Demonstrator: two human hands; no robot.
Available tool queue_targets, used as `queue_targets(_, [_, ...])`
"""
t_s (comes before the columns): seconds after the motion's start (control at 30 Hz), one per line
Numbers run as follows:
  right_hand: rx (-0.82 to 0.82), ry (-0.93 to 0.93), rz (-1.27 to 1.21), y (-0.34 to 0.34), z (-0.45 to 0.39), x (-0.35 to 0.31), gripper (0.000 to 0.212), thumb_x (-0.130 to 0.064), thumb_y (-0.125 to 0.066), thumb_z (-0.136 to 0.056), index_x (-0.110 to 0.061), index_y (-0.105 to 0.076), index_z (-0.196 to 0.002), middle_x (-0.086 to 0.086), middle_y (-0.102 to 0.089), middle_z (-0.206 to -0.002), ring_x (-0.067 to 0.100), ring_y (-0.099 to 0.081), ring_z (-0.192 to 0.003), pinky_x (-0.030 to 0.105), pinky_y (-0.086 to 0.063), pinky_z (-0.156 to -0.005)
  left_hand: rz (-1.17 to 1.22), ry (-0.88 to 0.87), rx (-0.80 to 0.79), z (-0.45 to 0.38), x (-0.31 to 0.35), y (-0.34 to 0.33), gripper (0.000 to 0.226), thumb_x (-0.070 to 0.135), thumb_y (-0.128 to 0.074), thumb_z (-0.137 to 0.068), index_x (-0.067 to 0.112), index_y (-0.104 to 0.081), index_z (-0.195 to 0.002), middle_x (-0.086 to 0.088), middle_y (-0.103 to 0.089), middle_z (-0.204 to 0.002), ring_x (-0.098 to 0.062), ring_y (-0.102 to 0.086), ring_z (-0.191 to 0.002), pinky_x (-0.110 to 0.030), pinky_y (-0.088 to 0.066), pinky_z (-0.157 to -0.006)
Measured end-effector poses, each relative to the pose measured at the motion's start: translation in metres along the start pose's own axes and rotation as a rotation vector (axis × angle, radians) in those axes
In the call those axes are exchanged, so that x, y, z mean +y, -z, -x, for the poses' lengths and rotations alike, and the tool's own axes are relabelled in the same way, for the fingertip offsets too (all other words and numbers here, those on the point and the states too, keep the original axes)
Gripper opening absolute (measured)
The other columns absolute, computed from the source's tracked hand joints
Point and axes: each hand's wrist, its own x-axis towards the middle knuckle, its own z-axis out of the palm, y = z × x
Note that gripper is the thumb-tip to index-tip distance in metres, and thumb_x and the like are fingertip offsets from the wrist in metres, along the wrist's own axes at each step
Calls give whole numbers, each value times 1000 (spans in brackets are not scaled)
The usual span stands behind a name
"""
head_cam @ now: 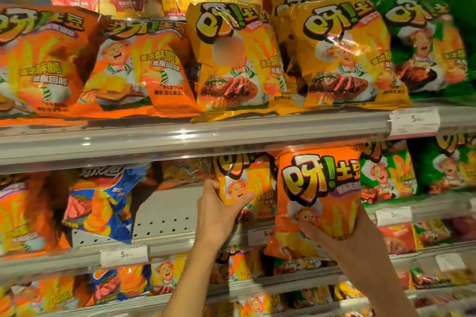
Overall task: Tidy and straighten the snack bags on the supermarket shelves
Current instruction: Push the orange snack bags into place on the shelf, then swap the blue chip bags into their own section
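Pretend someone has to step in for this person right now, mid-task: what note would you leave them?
Left hand: grips the left side of a yellow snack bag standing on the second shelf.
Right hand: holds an orange snack bag from below, lifted in front of that shelf, fingers curled round its lower edge.
Done: the top shelf bags stand in colour groups, though several lean.
Left: set the orange bag in a row, square up the yellow one, and fill the bare gap left of it beside the tilted blue bag. Lower shelves are too blurred to judge.
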Motion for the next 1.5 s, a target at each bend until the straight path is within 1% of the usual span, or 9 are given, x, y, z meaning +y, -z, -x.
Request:
queue_targets(0.1, [-1,8,-11,-6,6,-5,68,-57,-85,-52,-49,-51,-111,-36,-67,-92,-17,-63,-81,6,-49,-54,-17,-16,-53,-1,-1,5,62,59,-84,-64,25,-44,-98,6,-70,-88,-3,-66,-74,-26,-55,-64])
queue_targets(0.3, [-29,13,-49,-39,24,-24,69,-63,-82,-48,-50,-52,-108,-36,-67,-94,-13,-65,-83,14,-49,-66,-110,-17,-242,-1,-7,27,63,76,-69,-63,40,-44,-109,14,-69,-97,-9,-67,-87,-41,-57,-76])
queue_targets(0.47, [-56,7,-63,-84,36,-40,74,-68,-83,-41,-55,-50,-106,-43,-63,-95,-17,-63,-84,15,-50,-66,-398,-253,-142,22,-35,82,57,77,-21,-87,39,-52,-116,11,-66,-111,-18,-61,-103,-43,-52,-82])
queue_targets(0.6, [-84,33,-35,-132,45,-55,72,-78,-81,-40,-64,-52,-104,-35,-67,-96,-11,-66,-85,16,-53,-68,-493,-475,61,44,-68,134,23,36,-42,-95,31,-65,-94,9,-65,-97,-20,-60,-93,-36,-50,-79])
queue_targets(0.77, [-69,99,33,-189,43,-76,73,-87,-73,-39,-50,-52,-98,-30,-67,-87,-14,-61,-79,7,-43,-62,-464,-397,391,62,-99,186,35,41,-48,-93,17,-74,-98,2,-64,-105,-23,-61,-99,-35,-43,-85])
queue_targets(0.93, [7,186,-2,-221,28,-84,77,-92,-71,-44,-43,-49,-98,-23,-65,-85,-10,-61,-76,8,-44,-57,-662,-350,333,65,-113,207,46,44,-45,-91,12,-71,-112,-8,-63,-111,-35,-61,-106,-54,-49,-89])
queue_targets(1.13, [47,438,84,-243,-1,-64,60,-51,-86,-67,-7,-49,-84,1,-54,-63,17,-54,-54,28,-48,-52,-674,-303,312,68,-115,199,47,52,-40,-95,17,-67,-113,-1,-58,-112,-26,-52,-111,-56,-44,-98])
queue_targets(1.33, [-263,183,-7,-256,-11,-42,54,-44,-88,-71,-3,-56,-88,1,-65,-67,13,-65,-62,30,-54,-59,-661,-297,315,65,-119,199,45,52,-41,-96,20,-66,-116,3,-57,-113,-23,-52,-113,-55,-42,-100])
queue_targets(1.5, [-283,182,7,-255,-12,-43,64,-49,-89,-68,-12,-48,-101,7,-67,-73,23,-68,-65,45,-60,-64,-671,-287,303,67,-123,194,32,46,-45,-99,24,-60,-118,7,-51,-116,-19,-46,-116,-49,-40,-101])
